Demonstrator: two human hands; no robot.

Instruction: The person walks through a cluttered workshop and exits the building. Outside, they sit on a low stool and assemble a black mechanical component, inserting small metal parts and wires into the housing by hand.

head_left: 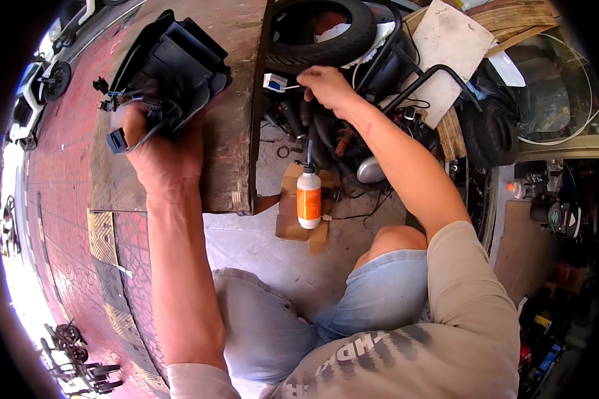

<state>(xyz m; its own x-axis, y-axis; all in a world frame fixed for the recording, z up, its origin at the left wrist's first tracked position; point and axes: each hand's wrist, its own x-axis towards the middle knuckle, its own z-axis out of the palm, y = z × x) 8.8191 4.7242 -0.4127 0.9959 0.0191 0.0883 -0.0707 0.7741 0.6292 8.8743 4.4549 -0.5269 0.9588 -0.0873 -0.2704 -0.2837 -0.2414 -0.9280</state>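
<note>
My left hand (pixel 163 156) is wrapped round a black plastic housing (pixel 180 56) with loose wires and connectors, held up over the wooden board. A blue-ended connector (pixel 117 141) dangles beside the wrist. Farther right, my right hand (pixel 327 88) is closed in a pinch by a small white and blue box (pixel 274 82). A thin white strip (pixel 291 87) reaches from the box toward the fingertips; whether they grip it, I cannot tell. Below them, a white bottle with an orange label (pixel 309 203) stands on flattened cardboard (pixel 293 229).
The brown wooden board (pixel 229 146) spans the left side. Tyres (pixel 323 40), black tubular frames (pixel 439 73) and a pale panel (pixel 442 53) crowd the far right. Loose black parts and cables (pixel 323 130) lie on the concrete floor (pixel 246 243). Red paving (pixel 66 199) runs along the left.
</note>
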